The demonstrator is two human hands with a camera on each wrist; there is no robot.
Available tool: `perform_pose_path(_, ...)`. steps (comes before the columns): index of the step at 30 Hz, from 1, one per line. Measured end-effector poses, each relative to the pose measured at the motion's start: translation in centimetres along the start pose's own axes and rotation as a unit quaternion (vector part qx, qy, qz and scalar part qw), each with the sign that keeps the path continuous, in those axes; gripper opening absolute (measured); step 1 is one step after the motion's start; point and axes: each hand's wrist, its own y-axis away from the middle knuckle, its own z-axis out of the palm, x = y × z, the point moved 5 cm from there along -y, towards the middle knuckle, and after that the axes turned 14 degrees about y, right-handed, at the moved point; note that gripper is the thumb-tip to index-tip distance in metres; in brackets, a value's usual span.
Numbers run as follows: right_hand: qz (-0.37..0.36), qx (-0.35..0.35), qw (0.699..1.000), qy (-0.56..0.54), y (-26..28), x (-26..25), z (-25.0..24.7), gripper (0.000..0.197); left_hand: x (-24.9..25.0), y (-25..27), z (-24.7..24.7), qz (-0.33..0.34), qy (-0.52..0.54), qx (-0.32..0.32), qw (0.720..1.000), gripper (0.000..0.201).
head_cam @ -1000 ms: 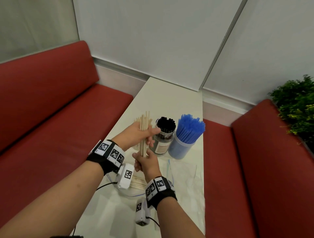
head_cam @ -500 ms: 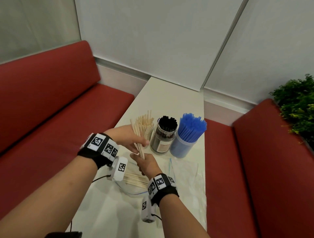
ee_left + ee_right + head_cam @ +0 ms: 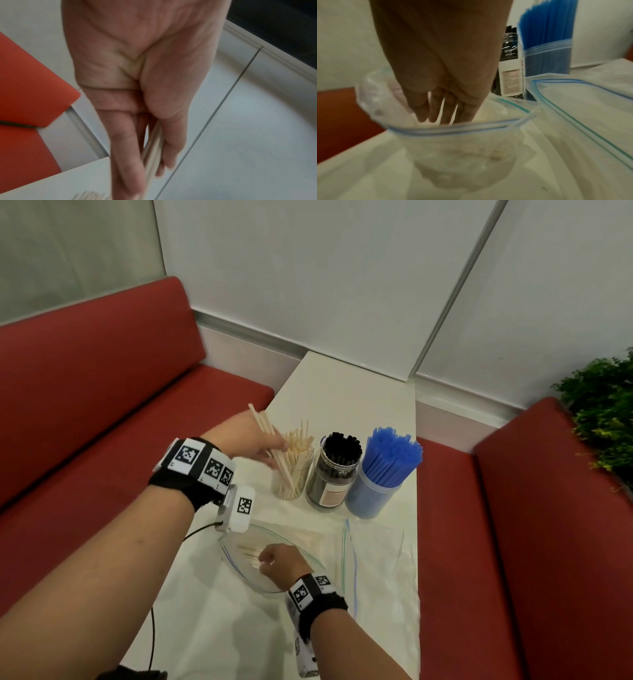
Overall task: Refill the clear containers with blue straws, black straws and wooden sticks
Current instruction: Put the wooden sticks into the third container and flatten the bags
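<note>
My left hand (image 3: 270, 448) grips a bundle of wooden sticks (image 3: 265, 428), tilted, with its lower ends in the clear stick container (image 3: 293, 479). In the left wrist view the sticks (image 3: 154, 142) run between thumb and fingers of the left hand (image 3: 149, 177). A jar of black straws (image 3: 335, 470) and a tub of blue straws (image 3: 383, 474) stand to the right of it. My right hand (image 3: 265, 563) is inside an open zip bag (image 3: 308, 556) with a few sticks (image 3: 248, 551) in it. Its fingers (image 3: 436, 108) are straight and hold nothing.
A second clear zip bag (image 3: 376, 559) lies flat to the right on the narrow white table (image 3: 342, 392). Red bench seats (image 3: 102, 422) flank the table on both sides. A green plant (image 3: 603, 412) stands at the far right.
The right hand let go of the stick bundle and dropped into the zip bag. The left hand carried the bundle forward and tipped it into the stick container.
</note>
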Motion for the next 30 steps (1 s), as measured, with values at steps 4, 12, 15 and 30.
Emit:
perform_pose_path(4,-0.027,0.032,0.992,0.118,-0.5,-0.1,1.6,0.043,3.4,-1.9,-1.1,0.114,0.13,0.119,0.978,0.023)
perform_pose_path(12,-0.026,0.017,0.983,0.182,-1.9,1.9,3.4,0.049,3.9,-6.5,0.2,0.15,0.061,0.146,0.976,0.012)
perform_pose_path(15,-0.038,0.04,0.983,0.173,-2.5,2.3,3.5,0.052,2.7,-8.0,0.7,0.13,0.033,0.135,0.982,0.013)
perform_pose_path(30,-0.062,0.068,0.973,0.213,-4.8,3.8,4.9,0.057,-3.7,-13.2,2.5,0.026,-0.207,0.128,0.97,0.029)
